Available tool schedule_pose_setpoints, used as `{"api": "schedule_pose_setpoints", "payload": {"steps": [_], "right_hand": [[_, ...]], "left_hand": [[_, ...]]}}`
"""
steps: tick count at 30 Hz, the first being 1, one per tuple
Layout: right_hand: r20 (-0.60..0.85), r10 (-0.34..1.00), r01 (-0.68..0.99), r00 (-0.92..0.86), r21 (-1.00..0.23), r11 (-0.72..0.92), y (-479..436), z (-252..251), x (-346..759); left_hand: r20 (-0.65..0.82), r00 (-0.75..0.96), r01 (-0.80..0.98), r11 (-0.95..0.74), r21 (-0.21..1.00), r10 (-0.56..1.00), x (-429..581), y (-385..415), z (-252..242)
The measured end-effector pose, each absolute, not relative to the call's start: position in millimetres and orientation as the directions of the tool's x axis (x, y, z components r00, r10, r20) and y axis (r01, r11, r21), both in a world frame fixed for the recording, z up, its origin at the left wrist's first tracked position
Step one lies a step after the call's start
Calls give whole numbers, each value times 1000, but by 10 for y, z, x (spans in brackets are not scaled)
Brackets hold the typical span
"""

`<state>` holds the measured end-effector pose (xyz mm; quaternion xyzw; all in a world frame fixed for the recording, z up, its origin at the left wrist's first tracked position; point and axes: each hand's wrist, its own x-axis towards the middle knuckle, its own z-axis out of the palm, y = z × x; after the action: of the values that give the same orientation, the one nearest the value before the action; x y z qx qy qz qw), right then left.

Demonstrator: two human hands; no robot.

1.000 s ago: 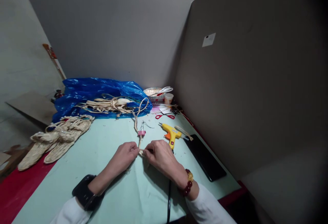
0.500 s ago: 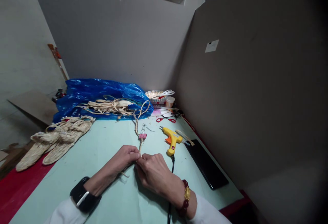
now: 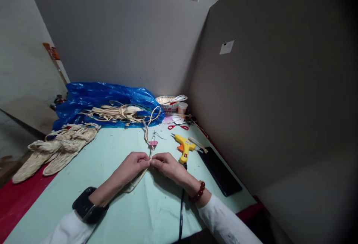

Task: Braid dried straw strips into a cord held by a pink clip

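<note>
A pale straw cord (image 3: pixel 146 131) runs from the blue bag's edge through a pink binder clip (image 3: pixel 153 143) and down to my fingers. My left hand (image 3: pixel 136 165) pinches the cord just below the clip. Fingertips of my right hand (image 3: pixel 165 165) close on the same spot, touching the left ones. A loose strand end trails down and left beneath my left hand. What each finger holds exactly at the pinch is hidden.
A yellow glue gun (image 3: pixel 184 148) lies right of my hands, its black cord running to the front edge. Beyond are a black slab (image 3: pixel 220 173), red-handled scissors (image 3: pixel 178 127), a blue plastic bag (image 3: pixel 106 91) with straw strips, and woven straw sandals (image 3: pixel 71 145) at left.
My right hand has turned from a knuckles-up curl to a fingertip pinch. The loose strand now shows longer below my left hand. The whole view has shifted slightly.
</note>
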<state>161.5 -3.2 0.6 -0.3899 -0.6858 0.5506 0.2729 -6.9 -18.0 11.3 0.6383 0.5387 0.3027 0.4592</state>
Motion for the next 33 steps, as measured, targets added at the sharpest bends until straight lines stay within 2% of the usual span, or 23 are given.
{"api": "schedule_pose_setpoints", "payload": {"steps": [4, 6, 10, 14, 18, 21, 24, 27, 30, 33], "right_hand": [[-13, 895, 252, -447, -961, 112, -2, -35, 1613], [7, 915, 263, -404, -957, 123, 3, -53, 1604], [70, 939, 343, -338, -919, 192, -44, -29, 1571], [172, 945, 436, -277, -854, 283, -111, 23, 1557], [180, 939, 384, -292, -877, 288, -108, -5, 1568], [110, 941, 315, -319, -924, 215, -84, -48, 1575], [19, 922, 181, -386, -979, 97, -80, -66, 1577], [-38, 892, 55, -451, -998, -15, -92, -54, 1579], [-53, 903, -3, -426, -998, -60, -98, -20, 1589], [-98, 904, 0, -416, -994, -108, -98, 21, 1599]], "left_hand": [[29, 205, 648, -158, 745, 978, -65, -199, 117], [29, 232, 677, -182, 713, 972, -87, -200, 149], [25, 209, 671, -163, 723, 977, -140, -209, 225], [145, 172, 723, -225, 653, 974, -39, -362, 219], [208, 282, 835, -347, 427, 937, 132, -573, 100], [136, 389, 866, -412, 283, 911, 217, -664, 14], [71, 411, 886, -417, 205, 909, 286, -711, -37], [116, 379, 879, -396, 264, 918, 313, -722, -33], [184, 269, 821, -325, 470, 945, 228, -646, 52], [150, 48, 693, -141, 707, 988, 59, -472, 141]]}}
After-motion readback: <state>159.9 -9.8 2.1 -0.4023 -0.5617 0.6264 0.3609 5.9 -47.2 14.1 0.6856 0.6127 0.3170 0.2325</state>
